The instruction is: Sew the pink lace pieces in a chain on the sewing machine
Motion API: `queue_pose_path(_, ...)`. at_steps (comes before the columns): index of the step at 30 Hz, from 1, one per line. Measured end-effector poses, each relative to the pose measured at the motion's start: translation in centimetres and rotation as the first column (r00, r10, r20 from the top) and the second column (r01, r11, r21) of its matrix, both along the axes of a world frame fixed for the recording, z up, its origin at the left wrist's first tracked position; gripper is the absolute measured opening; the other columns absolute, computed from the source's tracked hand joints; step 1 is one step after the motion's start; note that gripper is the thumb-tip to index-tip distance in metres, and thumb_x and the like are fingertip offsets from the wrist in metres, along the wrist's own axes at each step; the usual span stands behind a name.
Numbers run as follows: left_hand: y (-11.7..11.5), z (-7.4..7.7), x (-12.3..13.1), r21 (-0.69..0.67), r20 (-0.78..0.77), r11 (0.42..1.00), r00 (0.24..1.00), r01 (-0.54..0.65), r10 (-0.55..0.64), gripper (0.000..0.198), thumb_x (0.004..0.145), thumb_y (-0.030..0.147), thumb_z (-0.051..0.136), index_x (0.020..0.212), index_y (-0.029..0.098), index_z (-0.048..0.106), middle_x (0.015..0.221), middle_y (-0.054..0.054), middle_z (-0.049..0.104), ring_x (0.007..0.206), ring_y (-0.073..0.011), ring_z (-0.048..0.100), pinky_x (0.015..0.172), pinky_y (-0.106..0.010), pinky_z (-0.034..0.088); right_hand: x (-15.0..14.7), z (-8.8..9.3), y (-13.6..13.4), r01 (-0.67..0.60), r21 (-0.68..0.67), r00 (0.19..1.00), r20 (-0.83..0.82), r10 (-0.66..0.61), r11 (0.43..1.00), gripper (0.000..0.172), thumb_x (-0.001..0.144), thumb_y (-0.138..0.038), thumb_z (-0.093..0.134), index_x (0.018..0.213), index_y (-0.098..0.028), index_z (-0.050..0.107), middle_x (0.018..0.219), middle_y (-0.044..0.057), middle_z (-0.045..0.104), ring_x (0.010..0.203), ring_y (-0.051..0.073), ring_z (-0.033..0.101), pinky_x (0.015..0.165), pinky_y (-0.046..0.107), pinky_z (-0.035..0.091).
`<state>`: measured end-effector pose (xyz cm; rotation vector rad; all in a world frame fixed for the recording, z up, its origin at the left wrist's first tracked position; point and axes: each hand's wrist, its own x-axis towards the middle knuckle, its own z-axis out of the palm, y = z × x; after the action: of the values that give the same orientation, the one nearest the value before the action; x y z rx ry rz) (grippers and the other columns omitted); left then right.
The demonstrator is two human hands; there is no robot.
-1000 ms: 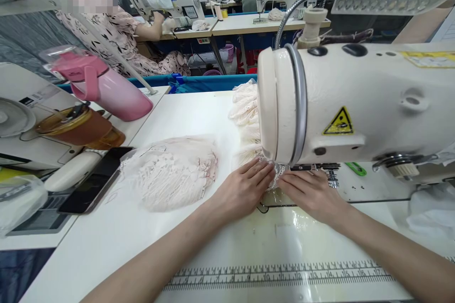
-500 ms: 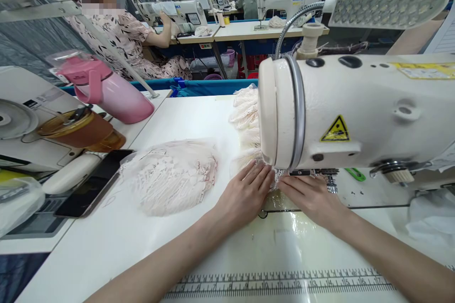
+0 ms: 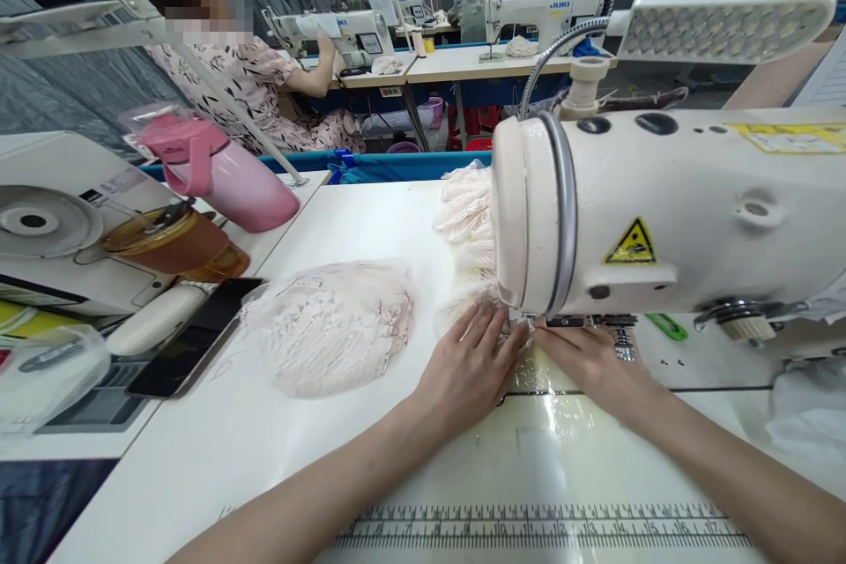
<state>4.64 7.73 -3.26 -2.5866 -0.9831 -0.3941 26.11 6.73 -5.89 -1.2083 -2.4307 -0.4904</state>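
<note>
A sewing machine (image 3: 687, 203) reaches in from the right, its head hiding the needle area. My left hand (image 3: 471, 361) presses on gathered pale lace fabric (image 3: 471, 211), which runs back along the machine head's left side. Its thumb and fingertips are drawn together at the cloth's near edge. My right hand (image 3: 582, 357) is just right of it, below the machine head, fingertips by the presser area; what they pinch is hidden. A separate heap of pale lace (image 3: 330, 326) lies on the white table (image 3: 370, 220) left of my left hand.
Left are a pink bottle (image 3: 225, 172), a brown cup (image 3: 165, 242), a black phone (image 3: 195, 339) and another machine (image 3: 46, 220). A lamp (image 3: 727, 22) hangs above. A green tool (image 3: 667, 327) lies right. A ruler strip (image 3: 542, 527) crosses the front. Beyond, a person (image 3: 225, 88) sits sewing.
The whole view has shifted slightly, so things appear further right. My left hand's thumb and fingertips have drawn closer together at the fabric; my right hand stays beside the machine head.
</note>
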Motion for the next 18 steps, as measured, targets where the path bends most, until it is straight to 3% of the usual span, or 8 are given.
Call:
queue_pose_path(6,0.0,0.1,0.1,0.004,-0.004,1.0,1.0,0.009,-0.009,0.036,0.096,0.03,0.044,0.125,0.012,0.056,0.118,-0.014,0.065,0.109,-0.0271,0.063,0.099,-0.045,0.045,1.0,-1.7,0.6,-0.072,-0.039,0.992,-0.109,0.067,0.997,0.067,0.084,0.005,0.044,0.136,-0.037,0.048,0.122,0.0,0.065,0.105,0.019,0.064,0.075,0.031,0.055)
queue_pose_path(13,0.1,0.1,0.3,-0.05,0.009,0.999,1.0,0.002,-0.002,0.034,0.096,0.03,0.043,0.122,0.012,0.057,0.114,-0.014,0.066,0.114,-0.0289,0.059,0.101,-0.047,0.043,2.0,-1.2,0.2,-0.133,-0.225,0.991,-0.04,0.127,0.965,0.085,0.081,0.013,0.028,0.15,-0.032,0.006,0.138,0.002,0.052,0.117,0.02,0.059,0.079,0.034,0.06)
queue_pose_path(16,0.1,0.1,0.4,-0.073,0.025,0.997,1.0,-0.008,0.01,0.034,0.096,0.03,0.044,0.123,0.013,0.056,0.115,-0.014,0.066,0.115,-0.0292,0.059,0.101,-0.049,0.043,1.9,-0.8,0.3,-0.144,-0.241,0.989,-0.063,0.132,0.96,0.083,0.083,0.011,0.031,0.15,-0.033,0.008,0.138,0.001,0.052,0.116,0.02,0.06,0.079,0.033,0.06)
queue_pose_path(18,0.1,0.0,0.3,-0.056,0.038,0.998,0.999,-0.007,0.009,0.033,0.096,0.03,0.044,0.122,0.013,0.057,0.119,-0.014,0.064,0.116,-0.0288,0.058,0.102,-0.048,0.043,1.6,-0.7,0.6,-0.171,-0.206,0.983,-0.097,0.154,0.963,0.077,0.085,0.006,0.034,0.149,-0.035,0.018,0.134,0.001,0.056,0.111,0.019,0.062,0.078,0.032,0.059)
